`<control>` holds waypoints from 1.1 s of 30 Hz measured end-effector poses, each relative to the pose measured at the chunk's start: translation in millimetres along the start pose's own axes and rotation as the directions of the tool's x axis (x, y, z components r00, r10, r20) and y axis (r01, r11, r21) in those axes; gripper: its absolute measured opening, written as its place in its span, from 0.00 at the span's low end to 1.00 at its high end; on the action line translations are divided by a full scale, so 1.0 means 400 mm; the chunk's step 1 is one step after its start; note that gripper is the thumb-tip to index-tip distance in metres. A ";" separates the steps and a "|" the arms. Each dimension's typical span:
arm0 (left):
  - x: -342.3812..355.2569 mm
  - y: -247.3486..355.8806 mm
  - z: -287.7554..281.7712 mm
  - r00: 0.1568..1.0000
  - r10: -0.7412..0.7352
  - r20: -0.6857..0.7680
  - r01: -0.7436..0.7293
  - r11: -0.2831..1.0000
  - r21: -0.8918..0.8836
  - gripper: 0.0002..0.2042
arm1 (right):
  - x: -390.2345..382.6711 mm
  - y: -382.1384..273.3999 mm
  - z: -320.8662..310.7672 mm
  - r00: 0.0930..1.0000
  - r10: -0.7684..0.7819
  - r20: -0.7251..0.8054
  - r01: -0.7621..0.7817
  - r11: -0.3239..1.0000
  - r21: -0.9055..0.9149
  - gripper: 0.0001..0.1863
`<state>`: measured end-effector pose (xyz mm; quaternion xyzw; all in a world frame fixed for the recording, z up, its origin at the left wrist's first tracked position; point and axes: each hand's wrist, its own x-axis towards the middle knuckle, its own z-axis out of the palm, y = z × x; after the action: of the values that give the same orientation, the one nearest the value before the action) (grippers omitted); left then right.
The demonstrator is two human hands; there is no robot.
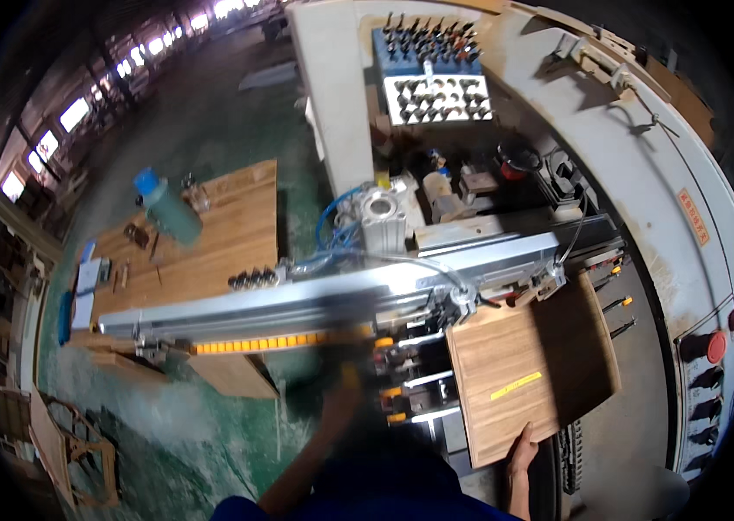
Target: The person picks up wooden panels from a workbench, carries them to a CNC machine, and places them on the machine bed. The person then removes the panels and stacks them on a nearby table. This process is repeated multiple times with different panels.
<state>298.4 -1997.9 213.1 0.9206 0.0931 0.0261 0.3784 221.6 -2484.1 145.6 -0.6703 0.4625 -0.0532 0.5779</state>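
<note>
While the half-closed right hand [522, 453] pinches the near edge of the flat brown wooden board [536, 352], its thumb lies on top and its fingers seem hidden below. The bare left hand [343, 408], to the left of the board and apart from it, is a blur, so I cannot tell how open it is or if it has anything. The board lies on the right, next to black and silver metal bars with orange ends [430, 379], with a thin yellow strip [515, 386] on top. It looks stiff and a bit heavy, hard to bend, but its smooth face may slip and its corners may chip. Two side edges seem best to hold, clear of the long silver metal beam [297, 300] by its far edge
</note>
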 end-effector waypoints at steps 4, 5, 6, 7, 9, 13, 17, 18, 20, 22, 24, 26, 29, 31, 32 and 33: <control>0.070 0.080 -0.098 0.978 0.169 -0.120 -0.179 0.981 -0.077 0.15 | -0.026 0.027 0.039 0.978 -0.141 -0.155 0.195 0.885 0.424 0.37; 0.090 0.097 -0.142 0.949 0.252 -0.188 -0.261 0.965 -0.023 0.14 | -0.027 0.028 0.036 0.976 -0.129 -0.174 0.190 0.896 0.401 0.37; 0.104 0.115 -0.207 0.909 0.326 -0.259 -0.325 0.944 0.046 0.12 | -0.024 0.025 0.047 0.977 -0.119 -0.177 0.179 0.908 0.378 0.38; 0.124 0.117 -0.275 0.877 0.375 -0.300 -0.380 0.924 0.044 0.10 | -0.024 0.025 0.049 0.979 -0.098 -0.178 0.154 0.931 0.331 0.38; 0.176 0.130 -0.428 0.728 0.534 -0.430 -0.508 0.842 0.184 0.06 | -0.012 0.018 0.053 0.981 -0.064 -0.181 0.107 0.965 0.238 0.39; 0.327 0.132 -0.669 0.552 0.746 -0.374 -0.567 0.664 0.488 0.09 | 0.046 0.052 0.022 0.928 -0.080 -0.363 0.052 0.995 -0.086 0.41; 0.483 0.030 -0.708 0.595 0.778 -0.201 -0.655 0.614 0.440 0.22 | -0.025 -0.001 0.075 0.918 -0.132 -0.374 0.086 0.987 -0.138 0.54; 0.488 0.056 -0.696 0.724 0.667 -0.178 -0.619 0.741 0.259 0.23 | -0.022 0.014 0.057 0.914 -0.145 -0.380 0.116 0.988 -0.099 0.53; 0.491 0.067 -0.697 0.729 0.665 -0.159 -0.622 0.742 0.252 0.23 | 0.056 0.089 -0.031 0.937 -0.119 -0.327 0.130 0.991 0.011 0.53; 0.459 0.037 -0.719 0.762 0.625 -0.170 -0.557 0.766 0.320 0.22 | -0.013 0.019 0.077 0.942 -0.087 -0.324 0.093 0.996 0.005 0.50; 0.464 0.043 -0.714 0.708 0.673 -0.214 -0.590 0.730 0.345 0.22 | 0.005 0.022 0.042 0.935 -0.038 -0.352 0.026 0.999 -0.038 0.53; 0.468 0.050 -0.711 0.716 0.671 -0.193 -0.588 0.729 0.350 0.22 | 0.013 0.038 0.037 0.931 -0.062 -0.360 0.072 0.997 0.013 0.53; 0.466 0.041 -0.708 0.700 0.681 -0.217 -0.588 0.721 0.367 0.22 | -0.016 0.004 0.059 0.936 -0.076 -0.343 0.070 0.997 -0.029 0.53; 0.463 0.040 -0.700 0.702 0.674 -0.229 -0.580 0.728 0.365 0.22 | -0.093 -0.049 0.096 0.925 -0.144 -0.351 0.133 0.990 -0.053 0.52; 0.461 0.044 -0.698 0.714 0.664 -0.220 -0.572 0.735 0.364 0.22 | -0.117 -0.054 0.107 0.908 -0.204 -0.366 0.204 0.978 -0.039 0.51; 0.460 0.047 -0.698 0.727 0.653 -0.212 -0.561 0.743 0.364 0.22 | -0.122 -0.055 0.107 0.886 -0.264 -0.380 0.274 0.961 -0.027 0.51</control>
<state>448.6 -1782.7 421.2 0.9249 -0.1525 0.2879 0.1961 232.4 -2421.9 172.3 -0.6967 0.4677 -0.2680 0.4734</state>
